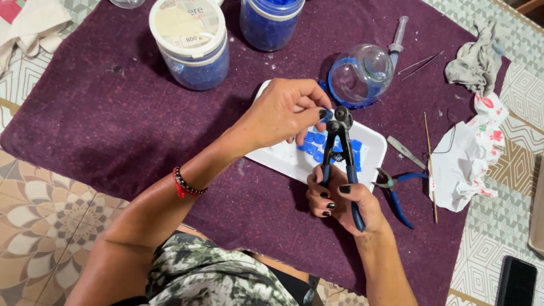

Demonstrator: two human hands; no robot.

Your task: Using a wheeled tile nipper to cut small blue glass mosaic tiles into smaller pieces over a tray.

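Two hands meet: left hand [283, 113] pinches a small blue glass tile [326, 115] into the blue-handled wheeled nippers [341, 153], upright in the squeezing right hand [340, 198].

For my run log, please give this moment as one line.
left hand: holds blue tile piece at nipper wheels | right hand: grips wheeled nippers | below: white tray

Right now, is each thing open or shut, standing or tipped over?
Wheeled nippers: gripped by right hand, jaws at a blue piece.
Left hand: pinching that piece.
White-lidded tub: upright, shut.
Glass jar: tipped over.
Blue pliers: lying unused.
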